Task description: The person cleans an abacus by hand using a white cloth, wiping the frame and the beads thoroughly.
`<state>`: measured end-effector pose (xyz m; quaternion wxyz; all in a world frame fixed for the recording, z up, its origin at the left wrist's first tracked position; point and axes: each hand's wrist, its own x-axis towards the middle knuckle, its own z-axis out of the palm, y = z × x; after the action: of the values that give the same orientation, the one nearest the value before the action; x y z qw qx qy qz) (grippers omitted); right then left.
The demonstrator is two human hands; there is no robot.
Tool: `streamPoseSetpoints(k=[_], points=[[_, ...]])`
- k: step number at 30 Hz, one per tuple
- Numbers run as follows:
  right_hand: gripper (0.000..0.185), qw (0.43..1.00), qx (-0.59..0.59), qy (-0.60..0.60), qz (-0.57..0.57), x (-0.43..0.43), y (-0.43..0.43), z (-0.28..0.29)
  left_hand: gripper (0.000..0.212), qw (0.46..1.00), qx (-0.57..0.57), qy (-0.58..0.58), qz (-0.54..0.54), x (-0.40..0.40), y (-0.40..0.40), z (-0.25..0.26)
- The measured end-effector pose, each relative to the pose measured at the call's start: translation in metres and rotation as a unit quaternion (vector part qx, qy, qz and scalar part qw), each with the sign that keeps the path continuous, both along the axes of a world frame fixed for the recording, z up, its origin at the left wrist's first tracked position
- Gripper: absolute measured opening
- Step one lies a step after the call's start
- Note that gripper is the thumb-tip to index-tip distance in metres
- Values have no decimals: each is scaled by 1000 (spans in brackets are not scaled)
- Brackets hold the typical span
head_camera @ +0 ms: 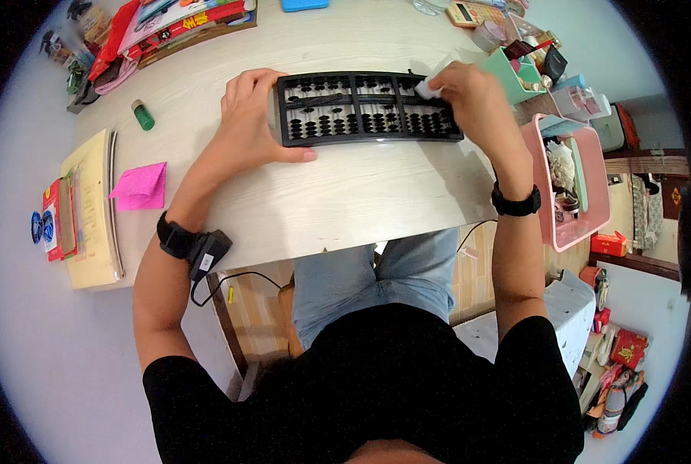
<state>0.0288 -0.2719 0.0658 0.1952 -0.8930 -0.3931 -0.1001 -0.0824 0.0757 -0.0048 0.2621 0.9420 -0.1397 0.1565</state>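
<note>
A black abacus (377, 139) lies on the pale wooden table in front of me, its dark beads strung on thin rods in three framed sections. My left hand (250, 124) grips its left end, thumb along the near edge and fingers at the far corner. Pinched in my right hand (476, 98) is a crumpled white tissue or cloth (428, 89), pressed against the abacus's upper right part. My right hand covers some of the beads and the frame there.
On the left are a green-capped bottle (142, 115), a pink paper piece (141, 187) and a stack of papers (93, 214). To the right stand a mint organizer (511, 72) and a pink bin (580, 238). Books (195, 26) and a calculator (474, 14) sit at the back.
</note>
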Motion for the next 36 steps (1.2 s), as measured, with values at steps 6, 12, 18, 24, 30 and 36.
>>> streamPoseSetpoints(k=[6,12,18,24,30,36], points=[[29,999,-6,-45,4,-25,7,-15,117,1000,11,2,5,0,-1,2],[21,992,125,-6,17,-33,20,-18,116,1000,3,1,-4,-1,-1,2],[20,999,22,-17,35,-10,-12,-8,114,1000,11,15,1,-2,-3,6],[21,999,-6,46,-8,-21,-24,5,113,1000,15,22,-5,-3,-4,9],[17,982,84,165,37,-53,8,11,114,1000,14,13,-7,-3,-2,7],[23,978,-9,203,49,-26,-31,21,114,1000,22,5,-15,-1,-1,6]])
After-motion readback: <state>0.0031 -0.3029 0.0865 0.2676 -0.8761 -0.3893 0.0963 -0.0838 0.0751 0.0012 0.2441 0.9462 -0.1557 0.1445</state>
